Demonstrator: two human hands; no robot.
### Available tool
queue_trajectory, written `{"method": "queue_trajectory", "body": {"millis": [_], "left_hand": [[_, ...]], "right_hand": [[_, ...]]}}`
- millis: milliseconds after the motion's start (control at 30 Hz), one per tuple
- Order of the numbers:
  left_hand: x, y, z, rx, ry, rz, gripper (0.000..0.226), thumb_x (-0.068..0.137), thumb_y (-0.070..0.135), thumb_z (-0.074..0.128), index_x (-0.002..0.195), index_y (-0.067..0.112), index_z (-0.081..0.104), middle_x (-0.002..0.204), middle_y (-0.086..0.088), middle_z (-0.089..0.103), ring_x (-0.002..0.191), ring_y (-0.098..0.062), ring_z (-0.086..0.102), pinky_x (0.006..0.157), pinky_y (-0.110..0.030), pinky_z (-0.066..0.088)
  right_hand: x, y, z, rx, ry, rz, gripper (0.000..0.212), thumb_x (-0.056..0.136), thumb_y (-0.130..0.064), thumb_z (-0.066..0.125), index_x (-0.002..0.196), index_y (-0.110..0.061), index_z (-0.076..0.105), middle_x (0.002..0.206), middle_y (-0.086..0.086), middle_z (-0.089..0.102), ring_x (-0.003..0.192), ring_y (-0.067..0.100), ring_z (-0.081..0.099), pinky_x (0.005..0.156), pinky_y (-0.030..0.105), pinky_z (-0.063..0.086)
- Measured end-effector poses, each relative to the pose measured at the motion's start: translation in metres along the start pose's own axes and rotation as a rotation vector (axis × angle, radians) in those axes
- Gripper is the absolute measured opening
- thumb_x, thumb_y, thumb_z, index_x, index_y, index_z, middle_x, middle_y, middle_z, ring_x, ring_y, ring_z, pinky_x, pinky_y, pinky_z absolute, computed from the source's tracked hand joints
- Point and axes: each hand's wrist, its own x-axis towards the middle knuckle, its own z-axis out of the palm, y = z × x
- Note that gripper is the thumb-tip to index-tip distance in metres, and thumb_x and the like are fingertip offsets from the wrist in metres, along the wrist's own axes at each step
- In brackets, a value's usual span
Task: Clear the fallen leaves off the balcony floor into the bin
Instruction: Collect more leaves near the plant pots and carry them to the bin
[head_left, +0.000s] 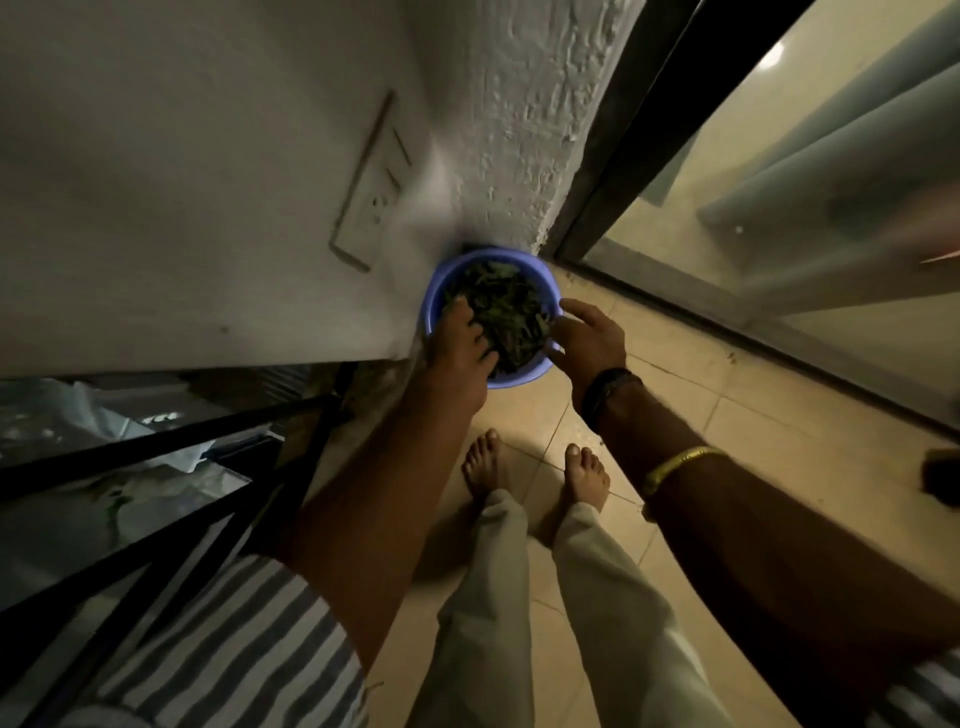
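Observation:
A blue plastic bin (543, 270) stands on the tiled floor in the corner between the white wall and the door frame. It is filled with dark green fallen leaves (506, 306). My left hand (460, 358) reaches over the bin's near left rim, its fingers lying on the leaves. My right hand (589, 338) hovers at the bin's right rim with fingers spread and nothing in it. A dark band and a gold bangle sit on my right forearm.
A black metal railing (156, 441) runs along the left. A sliding glass door (779, 208) with a dark frame lies to the right. A switch plate (371, 182) is on the white wall. My bare feet (535, 473) stand on beige tiles just behind the bin.

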Motion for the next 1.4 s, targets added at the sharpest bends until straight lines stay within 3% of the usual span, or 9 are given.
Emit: {"method": "queue_trajectory", "body": {"millis": [133, 233, 367, 500, 667, 867, 1100, 1267, 1400], "left_hand": [[-0.069, 0.008, 0.018, -0.037, -0.096, -0.019, 0.046, 0.106, 0.03, 0.037, 0.143, 0.003, 0.043, 0.147, -0.017, 0.046, 0.139, -0.033, 0.042, 0.115, -0.043, 0.033], [-0.137, 0.008, 0.035, 0.051, -0.136, 0.003, 0.033, 0.102, 0.024, 0.048, 0.121, 0.001, 0.061, 0.115, -0.012, 0.067, 0.117, -0.028, 0.059, 0.098, -0.037, 0.047], [-0.225, 0.005, 0.06, 0.18, -0.274, 0.046, 0.024, 0.098, 0.026, 0.051, 0.111, 0.011, 0.066, 0.112, -0.005, 0.067, 0.101, -0.018, 0.061, 0.082, -0.03, 0.047], [-0.314, -0.014, 0.083, 0.328, -0.361, 0.124, 0.018, 0.097, 0.023, 0.051, 0.096, 0.014, 0.066, 0.083, -0.002, 0.063, 0.067, -0.012, 0.052, 0.059, -0.024, 0.036], [-0.384, -0.075, 0.095, 0.609, -0.486, 0.177, 0.013, 0.091, 0.021, 0.057, 0.094, 0.014, 0.067, 0.075, -0.001, 0.061, 0.056, -0.011, 0.047, 0.049, -0.023, 0.031], [-0.433, -0.196, 0.121, 0.857, -0.641, 0.049, 0.017, 0.097, 0.027, 0.051, 0.092, 0.014, 0.061, 0.068, 0.001, 0.056, 0.046, -0.009, 0.041, 0.039, -0.02, 0.024], [-0.492, -0.399, 0.134, 1.089, -0.809, -0.111, 0.015, 0.093, 0.024, 0.053, 0.086, 0.013, 0.06, 0.068, -0.001, 0.053, 0.05, -0.011, 0.04, 0.039, -0.02, 0.026], [-0.529, -0.552, 0.129, 1.285, -0.882, -0.24, 0.013, 0.091, 0.023, 0.052, 0.09, 0.012, 0.06, 0.068, -0.001, 0.054, 0.049, -0.012, 0.042, 0.038, -0.02, 0.028], [-0.552, -0.634, 0.131, 1.364, -0.912, -0.325, 0.017, 0.095, 0.023, 0.049, 0.088, 0.012, 0.059, 0.068, -0.001, 0.055, 0.048, -0.012, 0.042, 0.039, -0.019, 0.028]], "right_hand": [[-0.075, -0.038, -0.02, 0.194, -0.016, -0.024, 0.019, 0.093, 0.005, 0.053, 0.101, -0.006, 0.066, 0.09, 0.015, 0.066, 0.078, 0.024, 0.065, 0.068, 0.033, 0.059], [-0.144, -0.071, -0.045, 0.265, -0.024, -0.082, 0.02, 0.095, 0.003, 0.054, 0.109, -0.003, 0.066, 0.093, 0.012, 0.066, 0.081, 0.021, 0.065, 0.071, 0.033, 0.061], [-0.232, -0.11, -0.09, 0.382, -0.001, -0.17, 0.017, 0.095, 0.0, 0.056, 0.108, -0.007, 0.066, 0.094, 0.01, 0.065, 0.084, 0.021, 0.063, 0.068, 0.031, 0.058], [-0.313, -0.127, -0.146, 0.461, 0.034, -0.284, 0.02, 0.092, 0.0, 0.06, 0.108, -0.008, 0.068, 0.089, 0.008, 0.066, 0.08, 0.019, 0.063, 0.067, 0.032, 0.056], [-0.387, -0.102, -0.227, 0.553, 0.135, -0.4, 0.023, 0.088, 0.002, 0.066, 0.109, -0.009, 0.069, 0.093, 0.01, 0.067, 0.081, 0.019, 0.065, 0.066, 0.032, 0.056], [-0.444, -0.039, -0.336, 0.758, 0.394, -0.43, 0.021, 0.088, 0.005, 0.064, 0.107, -0.003, 0.069, 0.085, 0.014, 0.061, 0.078, 0.022, 0.062, 0.068, 0.032, 0.059], [-0.5, 0.076, -0.478, 0.976, 0.631, -0.413, 0.019, 0.089, 0.008, 0.063, 0.1, -0.006, 0.07, 0.076, 0.008, 0.069, 0.071, 0.019, 0.065, 0.067, 0.034, 0.057], [-0.544, 0.164, -0.582, 1.092, 0.77, -0.398, 0.017, 0.09, 0.006, 0.062, 0.101, -0.005, 0.07, 0.075, 0.006, 0.068, 0.071, 0.019, 0.064, 0.07, 0.038, 0.057], [-0.563, 0.208, -0.642, 1.217, 0.902, -0.351, 0.016, 0.09, 0.007, 0.061, 0.102, -0.001, 0.068, 0.083, 0.013, 0.067, 0.073, 0.021, 0.064, 0.065, 0.03, 0.06]]}}
